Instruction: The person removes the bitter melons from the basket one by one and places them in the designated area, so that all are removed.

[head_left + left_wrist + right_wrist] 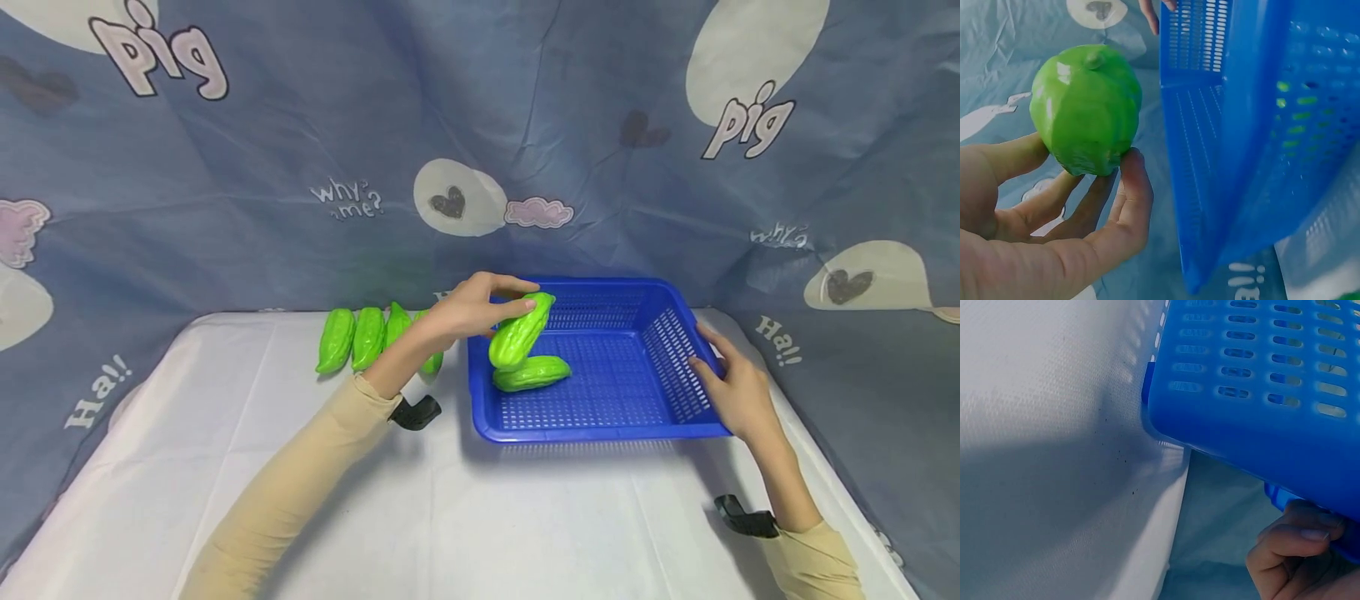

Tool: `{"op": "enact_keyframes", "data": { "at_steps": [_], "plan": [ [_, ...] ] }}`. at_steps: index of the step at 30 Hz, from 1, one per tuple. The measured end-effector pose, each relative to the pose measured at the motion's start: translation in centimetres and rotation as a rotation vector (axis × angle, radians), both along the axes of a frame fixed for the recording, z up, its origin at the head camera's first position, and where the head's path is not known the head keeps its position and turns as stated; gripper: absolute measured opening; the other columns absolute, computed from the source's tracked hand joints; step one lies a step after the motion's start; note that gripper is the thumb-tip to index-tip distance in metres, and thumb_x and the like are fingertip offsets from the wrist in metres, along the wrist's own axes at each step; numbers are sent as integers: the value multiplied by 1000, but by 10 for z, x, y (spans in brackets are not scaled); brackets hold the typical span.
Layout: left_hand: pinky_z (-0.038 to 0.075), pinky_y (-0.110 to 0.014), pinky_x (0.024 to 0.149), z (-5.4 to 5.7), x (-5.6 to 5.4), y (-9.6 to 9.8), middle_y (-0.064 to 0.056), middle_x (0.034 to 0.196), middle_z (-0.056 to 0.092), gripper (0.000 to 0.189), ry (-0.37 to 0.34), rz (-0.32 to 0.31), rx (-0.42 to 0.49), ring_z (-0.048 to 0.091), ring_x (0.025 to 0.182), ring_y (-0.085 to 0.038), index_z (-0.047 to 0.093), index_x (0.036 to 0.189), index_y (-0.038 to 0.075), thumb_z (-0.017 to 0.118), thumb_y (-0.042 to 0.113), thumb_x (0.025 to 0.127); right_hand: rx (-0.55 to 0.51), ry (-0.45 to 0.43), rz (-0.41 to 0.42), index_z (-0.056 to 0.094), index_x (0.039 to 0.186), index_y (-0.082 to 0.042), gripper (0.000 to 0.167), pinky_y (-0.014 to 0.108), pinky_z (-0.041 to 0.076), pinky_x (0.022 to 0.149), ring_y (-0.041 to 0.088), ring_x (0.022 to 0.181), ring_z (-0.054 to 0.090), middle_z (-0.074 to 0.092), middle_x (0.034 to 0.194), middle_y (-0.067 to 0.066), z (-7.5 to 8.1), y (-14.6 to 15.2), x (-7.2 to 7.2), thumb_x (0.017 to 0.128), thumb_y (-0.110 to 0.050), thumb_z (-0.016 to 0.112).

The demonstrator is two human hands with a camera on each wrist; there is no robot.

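My left hand (471,310) pinches a bright green bitter melon (522,332) between thumb and fingers, tilted, over the left part of a blue plastic basket (600,433). The left wrist view shows the held melon (1087,109) end-on. Below it, a second bitter melon (534,374) lies on the basket floor near the left wall. On the opposite side, my right hand (738,387) grips the basket's right rim, thumb inside. Curled fingers (1291,540) show at that rim in the right wrist view.
Left of the basket, several bitter melons (335,340) lie in a row on the white tablecloth (525,517); my left forearm partly covers them. A blue printed cloth (300,125) hangs directly behind the table. Each wrist wears a black strap mount (416,412).
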State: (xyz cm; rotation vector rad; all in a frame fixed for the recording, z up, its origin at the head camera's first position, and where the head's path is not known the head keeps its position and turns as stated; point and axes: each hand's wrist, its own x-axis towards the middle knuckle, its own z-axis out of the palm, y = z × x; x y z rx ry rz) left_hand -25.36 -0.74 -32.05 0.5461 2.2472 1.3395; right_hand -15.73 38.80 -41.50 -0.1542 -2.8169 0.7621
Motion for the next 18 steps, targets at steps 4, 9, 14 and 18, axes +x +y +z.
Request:
{"op": "enact_keyframes", "data": {
  "at_steps": [4, 9, 14, 18],
  "plan": [
    [62, -50, 104, -2, 3, -17, 0, 163, 55, 47, 6, 13, 37, 57, 145, -22, 59, 155, 26, 63, 38, 110, 0, 2, -1, 44, 164, -9, 57, 35, 49, 67, 42, 87, 74, 71, 119, 42, -1, 0, 0, 112, -27, 56],
    [62, -49, 102, -4, 9, -41, 4, 164, 53, 45, 8, 50, 59, 55, 144, -19, 60, 154, 30, 63, 40, 110, 0, -1, -1, 43, 164, -9, 57, 45, 55, 69, 46, 90, 75, 70, 121, 43, -1, 0, 0, 112, -27, 56],
    [60, -51, 104, -5, 13, -61, 1, 165, 52, 47, 27, 76, 46, 55, 140, -24, 58, 156, 27, 61, 41, 111, -1, -8, -3, 42, 165, -9, 57, 41, 53, 67, 48, 92, 75, 68, 124, 44, 0, -1, 0, 112, -28, 55],
    [55, -57, 112, -7, 14, -76, 2, 165, 52, 47, 5, 115, 62, 49, 152, -25, 58, 156, 28, 61, 42, 111, -3, -13, -3, 42, 165, -9, 58, 37, 52, 67, 49, 93, 75, 68, 125, 45, -1, 0, 0, 113, -28, 55]
  ]
}}
